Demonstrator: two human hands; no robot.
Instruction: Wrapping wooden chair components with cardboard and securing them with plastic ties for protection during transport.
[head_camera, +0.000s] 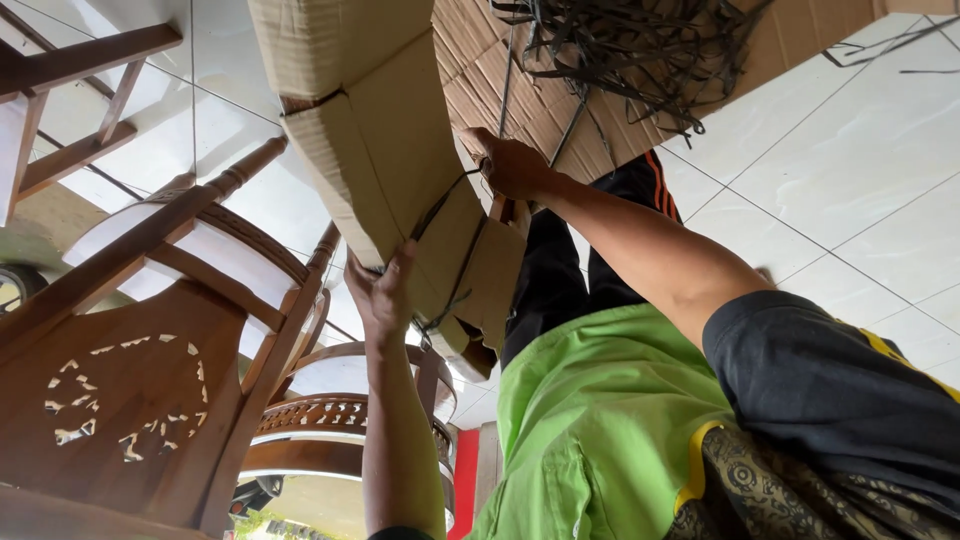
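Both hands on a strapped cardboard bundle.

The folded cardboard (385, 150) sits between the two hands, bound by a dark strap (450, 205). The left hand (383, 290) presses flat against its lower face, fingers spread and unclenched. The right hand (512, 165) is clenched on the strap at the bundle's edge. Beyond the right fingers lie flat cardboard sheets (520, 90) and a tangle of loose straps (630, 50); wooden chairs (150, 330) stand left of the left hand.
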